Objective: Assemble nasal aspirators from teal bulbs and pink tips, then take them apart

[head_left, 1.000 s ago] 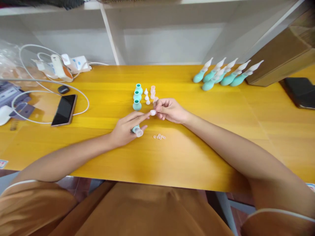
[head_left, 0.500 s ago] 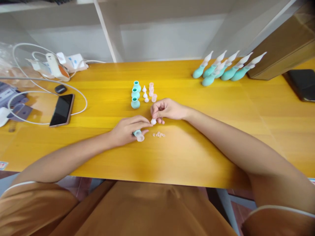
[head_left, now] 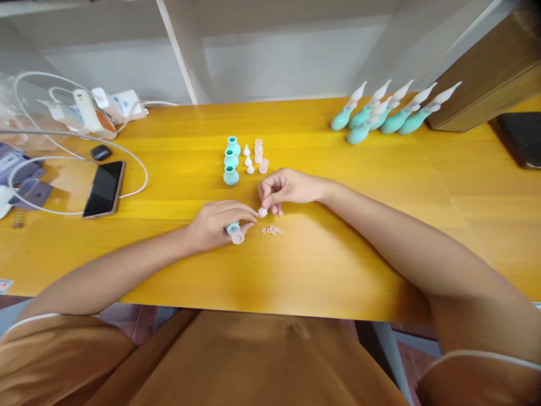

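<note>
A teal bulb (head_left: 233, 229) with a clear cap is gripped in the left hand (head_left: 215, 224), low over the desk (head_left: 338, 237). A small white valve piece (head_left: 262, 212) is pinched by the right hand (head_left: 287, 188). It should be kept upright and aligned squarely before being pressed in. Tiny pink rings (head_left: 273, 230) are just beside.

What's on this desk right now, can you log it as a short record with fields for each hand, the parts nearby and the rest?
left hand: closed on a teal bulb with a clear cup at its mouth
right hand: pinching a small white tip
small rings: loose cluster on the yellow table, near both hands
spare parts: three teal bulbs in a row, pale pieces beside them
assembled units: lying at the far right
phone: at the left, inside a cable loop
</note>
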Motion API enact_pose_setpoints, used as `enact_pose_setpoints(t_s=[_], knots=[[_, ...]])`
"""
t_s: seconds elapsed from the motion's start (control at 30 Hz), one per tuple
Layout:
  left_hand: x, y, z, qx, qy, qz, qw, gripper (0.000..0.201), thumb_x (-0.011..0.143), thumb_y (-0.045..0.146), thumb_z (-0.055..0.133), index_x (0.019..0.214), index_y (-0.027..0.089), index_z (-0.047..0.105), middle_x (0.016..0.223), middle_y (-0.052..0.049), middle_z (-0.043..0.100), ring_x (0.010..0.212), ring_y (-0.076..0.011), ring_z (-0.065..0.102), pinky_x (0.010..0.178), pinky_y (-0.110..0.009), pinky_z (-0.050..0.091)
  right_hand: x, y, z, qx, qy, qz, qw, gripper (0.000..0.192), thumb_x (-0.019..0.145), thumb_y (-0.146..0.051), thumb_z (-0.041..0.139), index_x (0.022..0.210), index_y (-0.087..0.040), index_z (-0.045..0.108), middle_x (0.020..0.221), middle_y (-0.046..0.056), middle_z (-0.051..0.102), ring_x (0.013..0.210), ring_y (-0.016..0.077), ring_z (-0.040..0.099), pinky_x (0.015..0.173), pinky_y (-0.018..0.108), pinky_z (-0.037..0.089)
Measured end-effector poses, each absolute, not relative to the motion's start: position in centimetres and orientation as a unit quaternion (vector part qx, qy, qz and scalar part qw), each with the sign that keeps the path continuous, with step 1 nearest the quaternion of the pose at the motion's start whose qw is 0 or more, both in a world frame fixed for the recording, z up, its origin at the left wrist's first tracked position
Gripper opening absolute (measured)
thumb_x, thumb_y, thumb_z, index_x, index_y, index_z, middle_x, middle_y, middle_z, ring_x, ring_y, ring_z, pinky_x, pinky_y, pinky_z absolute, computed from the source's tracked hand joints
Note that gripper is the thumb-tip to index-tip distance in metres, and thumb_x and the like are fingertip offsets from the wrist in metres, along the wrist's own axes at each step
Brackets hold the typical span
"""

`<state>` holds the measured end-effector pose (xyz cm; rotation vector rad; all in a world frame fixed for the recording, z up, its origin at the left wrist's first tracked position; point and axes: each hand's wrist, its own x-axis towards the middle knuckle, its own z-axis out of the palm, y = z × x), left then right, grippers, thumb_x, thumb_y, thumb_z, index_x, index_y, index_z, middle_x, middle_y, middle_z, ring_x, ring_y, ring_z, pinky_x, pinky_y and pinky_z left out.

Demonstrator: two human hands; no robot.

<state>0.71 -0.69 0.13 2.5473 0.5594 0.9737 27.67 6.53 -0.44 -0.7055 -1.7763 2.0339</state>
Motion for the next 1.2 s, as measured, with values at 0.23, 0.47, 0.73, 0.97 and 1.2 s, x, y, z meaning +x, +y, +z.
enact_pose_setpoints(t_s=[0.23, 0.47, 0.73, 0.97, 1.2], knots=[[0.72, -0.84, 0.15, 0.899, 0.196, 0.355, 0.166, 0.01, 0.1, 0.021, 0.077, 0.109, 0.023, 0.079, 0.112, -0.007, 0.088, 0.095, -0.0184, 0.086, 0.084, -0.03, 0.068, 27.72, 6.56, -0.38, -0.252, -0.625, 0.718, 0.174, 0.039, 0.078, -0.04, 0.101, 0.079, -0.013, 0.072, 0.072, 0.0, 0.076, 0.056, 0.0087, 0.068, 0.054, 0.019, 0.062], [0.57, -0.87, -0.01, 0.9, 0.197, 0.356, 0.157, 0.009, 0.099, 0.022, 0.078, 0.108, 0.023, 0.08, 0.115, -0.007, 0.088, 0.094, -0.0179, 0.086, 0.083, -0.029, 0.068, 27.76, 6.66, -0.52, -0.253, -0.618, 0.722, 0.181, 0.04, 0.077, -0.041, 0.101, 0.079, -0.013, 0.072, 0.073, 0.001, 0.077, 0.056, 0.0091, 0.068, 0.054, 0.02, 0.063], [0.5, -0.94, -0.04, 0.903, 0.191, 0.356, 0.146, 0.01, 0.099, 0.023, 0.079, 0.109, 0.024, 0.081, 0.119, -0.006, 0.087, 0.095, -0.0181, 0.087, 0.084, -0.029, 0.07, 27.84, 6.86, -0.66, -0.257, -0.614, 0.724, 0.183, 0.044, 0.076, -0.043, 0.102, 0.079, -0.012, 0.073, 0.073, 0.002, 0.077, 0.055, 0.0088, 0.068, 0.054, 0.02, 0.062], [0.58, -0.9, -0.03, 0.901, 0.181, 0.376, 0.12, 0.014, 0.096, 0.019, 0.081, 0.109, 0.023, 0.081, 0.119, -0.006, 0.088, 0.092, -0.0165, 0.087, 0.081, -0.025, 0.07, 27.91, 6.9, -0.59, -0.263, -0.611, 0.724, 0.185, 0.047, 0.074, -0.046, 0.103, 0.08, -0.012, 0.072, 0.072, 0.002, 0.076, 0.055, 0.0087, 0.068, 0.055, 0.021, 0.063], [0.6, -0.85, -0.07, 0.902, 0.185, 0.375, 0.109, 0.014, 0.095, 0.019, 0.081, 0.108, 0.024, 0.081, 0.119, -0.005, 0.088, 0.089, -0.0161, 0.087, 0.078, -0.024, 0.069, 28.09, 7.02, -0.65, -0.267, -0.607, 0.724, 0.189, 0.048, 0.074, -0.047, 0.103, 0.081, -0.011, 0.072, 0.073, 0.002, 0.077, 0.056, 0.0084, 0.068, 0.056, 0.02, 0.063]])
